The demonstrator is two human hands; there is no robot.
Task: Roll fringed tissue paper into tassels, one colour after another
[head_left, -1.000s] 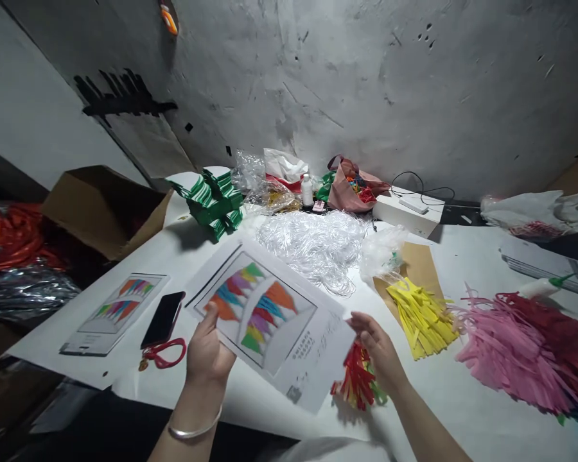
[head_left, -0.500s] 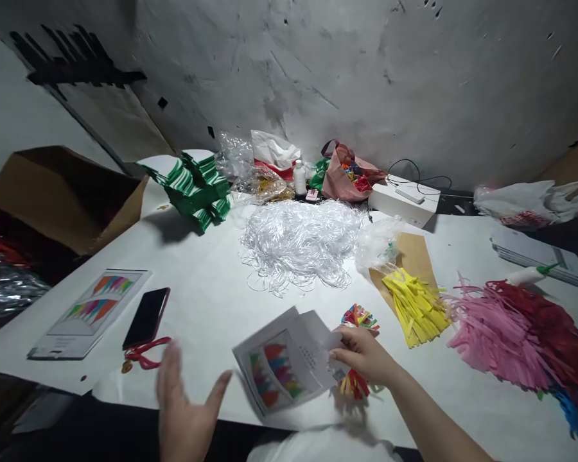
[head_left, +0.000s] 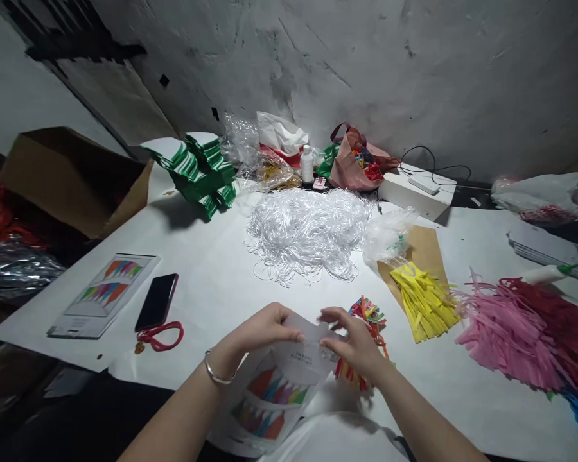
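Observation:
A printed paper card (head_left: 275, 391) with pictures of colourful bunting hangs tilted near the table's front edge. My left hand (head_left: 264, 330) pinches its upper edge between thumb and fingers, a silver bangle on the wrist. At the card's upper right corner, the thumb and curled fingers of my right hand (head_left: 351, 340) grip the paper. A bundle of multicoloured paper tassels (head_left: 366, 311) lies on the table just behind my right hand, which partly hides it.
On the white table (head_left: 202, 282) lie a stack of similar cards (head_left: 108, 289), a phone (head_left: 157, 301), a white string heap (head_left: 311, 228), yellow tassels (head_left: 421, 301) and pink tassels (head_left: 510, 330). Green striped paper (head_left: 202, 173) and a pink bag (head_left: 356, 163) stand farther back.
My left hand has come in from the left and taken hold of the card's upper edge. The card has turned and shifted toward me; my right hand stays at its corner.

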